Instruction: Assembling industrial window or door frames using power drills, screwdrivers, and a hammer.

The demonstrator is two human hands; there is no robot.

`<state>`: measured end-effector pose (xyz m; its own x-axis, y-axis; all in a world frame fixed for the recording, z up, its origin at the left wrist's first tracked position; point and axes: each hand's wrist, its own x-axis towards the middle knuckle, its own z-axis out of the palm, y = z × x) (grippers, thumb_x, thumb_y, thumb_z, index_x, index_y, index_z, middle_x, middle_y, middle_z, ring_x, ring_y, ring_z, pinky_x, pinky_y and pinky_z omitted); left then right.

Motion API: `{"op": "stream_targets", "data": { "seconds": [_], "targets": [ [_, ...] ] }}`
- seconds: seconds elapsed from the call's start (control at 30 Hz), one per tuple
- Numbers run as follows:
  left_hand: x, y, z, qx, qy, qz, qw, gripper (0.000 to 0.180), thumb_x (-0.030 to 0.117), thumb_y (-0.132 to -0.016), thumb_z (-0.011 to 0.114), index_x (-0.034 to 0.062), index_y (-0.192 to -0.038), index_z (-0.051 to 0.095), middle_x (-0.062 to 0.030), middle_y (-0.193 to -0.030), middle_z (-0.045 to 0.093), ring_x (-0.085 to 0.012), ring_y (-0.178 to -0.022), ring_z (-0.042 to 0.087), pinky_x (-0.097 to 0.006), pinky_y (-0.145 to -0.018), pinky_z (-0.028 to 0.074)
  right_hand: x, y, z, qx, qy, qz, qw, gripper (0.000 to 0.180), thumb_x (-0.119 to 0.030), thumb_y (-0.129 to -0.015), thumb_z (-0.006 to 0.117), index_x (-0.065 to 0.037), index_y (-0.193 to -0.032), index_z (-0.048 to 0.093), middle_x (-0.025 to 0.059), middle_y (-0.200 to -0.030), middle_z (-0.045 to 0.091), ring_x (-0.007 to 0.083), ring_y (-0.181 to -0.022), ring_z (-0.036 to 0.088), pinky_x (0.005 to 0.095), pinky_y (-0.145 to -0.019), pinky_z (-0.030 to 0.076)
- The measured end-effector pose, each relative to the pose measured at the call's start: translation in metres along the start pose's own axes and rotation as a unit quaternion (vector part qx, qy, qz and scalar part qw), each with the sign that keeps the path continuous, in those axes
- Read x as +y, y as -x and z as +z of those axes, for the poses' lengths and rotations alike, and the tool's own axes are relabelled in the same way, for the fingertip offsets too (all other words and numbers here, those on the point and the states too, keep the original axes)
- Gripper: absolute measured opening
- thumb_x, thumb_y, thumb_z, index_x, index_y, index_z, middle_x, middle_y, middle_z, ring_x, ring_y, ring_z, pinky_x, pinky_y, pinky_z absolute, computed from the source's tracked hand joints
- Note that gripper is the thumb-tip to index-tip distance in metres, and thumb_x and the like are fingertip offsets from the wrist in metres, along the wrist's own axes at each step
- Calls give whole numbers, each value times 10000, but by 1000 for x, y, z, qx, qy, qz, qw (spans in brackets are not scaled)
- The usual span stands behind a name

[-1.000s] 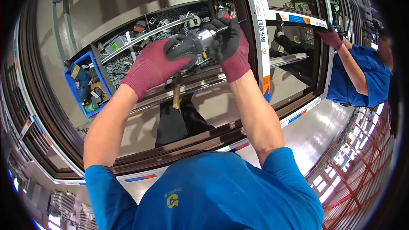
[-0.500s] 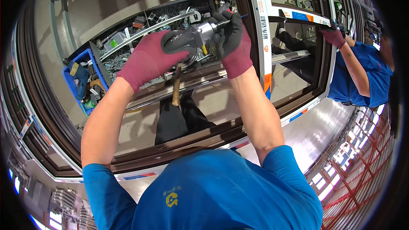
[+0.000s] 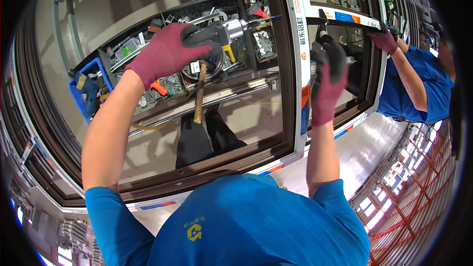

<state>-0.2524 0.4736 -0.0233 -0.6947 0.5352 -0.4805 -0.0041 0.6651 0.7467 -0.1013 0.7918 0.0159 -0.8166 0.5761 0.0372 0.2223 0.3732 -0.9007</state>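
Observation:
My left hand, in a maroon glove with dark grey palm and fingers, is closed around a power drill with a silver collar. The drill points right, and its thin bit reaches the brown upright of a window frame; whether the tip touches cannot be told. My right hand, gloved alike, is off the drill. It hovers beyond the white-banded upright, over the right-hand opening, fingers apart and somewhat blurred, with nothing visible in them. Below the drill, a hammer's wooden handle slants down; its head is hidden.
Under the frame, a divided tray holds loose metal fittings, screws and orange-red pieces. A blue bin with another tool stands left of it. A metal rail crosses below. At right, a co-worker's gloved hand rests on the frame's crossbar.
My right hand has let go of the drill's front end and moved right, past the frame's upright. My left hand still holds the drill, shifted slightly left and up.

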Motion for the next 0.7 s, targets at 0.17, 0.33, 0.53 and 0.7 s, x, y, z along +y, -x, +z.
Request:
{"op": "stream_targets", "data": {
  "seconds": [0.17, 0.33, 0.53, 0.7],
  "targets": [
    [-4, -5, 2, 12, -9, 6, 1000, 613, 384, -903, 801, -18, -1340, 648, -181, -1115, 730, -250, -1036, 714, -369, -933, 557, 25, -8, -2, -210, 38, 194, 958, 594, -183, -1003, 708, -9, -1513, 459, 99, -1315, 641, 159, -1146, 641, 295, -1001, 518],
    [-13, -16, 9, -42, 18, -49, 998, 508, 372, -939, 759, -16, -1259, 684, -131, -1020, 725, -176, -878, 667, -343, -790, 555, 33, -5, -2, -196, 13, 186, 963, 565, -153, -1008, 706, -2, -1498, 467, 92, -1283, 657, 142, -1099, 662, 283, -961, 551],
    [-21, -19, 10, -15, 3, 1, 1000, 502, 368, -939, 755, -15, -1257, 687, -143, -1021, 734, -174, -868, 666, -334, -778, 547, 30, -7, -1, -197, 36, 177, 964, 565, -159, -1007, 716, 4, -1489, 471, 85, -1267, 660, 138, -1082, 668, 281, -950, 560],
    [8, -2, 7, -30, 26, -52, 998, 622, 399, -896, 794, -23, -1331, 654, -197, -1130, 732, -245, -999, 705, -366, -904, 551, 34, -9, -4, -184, 12, 190, 964, 577, -181, -999, 729, 2, -1484, 477, 72, -1243, 663, 129, -1075, 668, 278, -925, 562]
  ]
}}
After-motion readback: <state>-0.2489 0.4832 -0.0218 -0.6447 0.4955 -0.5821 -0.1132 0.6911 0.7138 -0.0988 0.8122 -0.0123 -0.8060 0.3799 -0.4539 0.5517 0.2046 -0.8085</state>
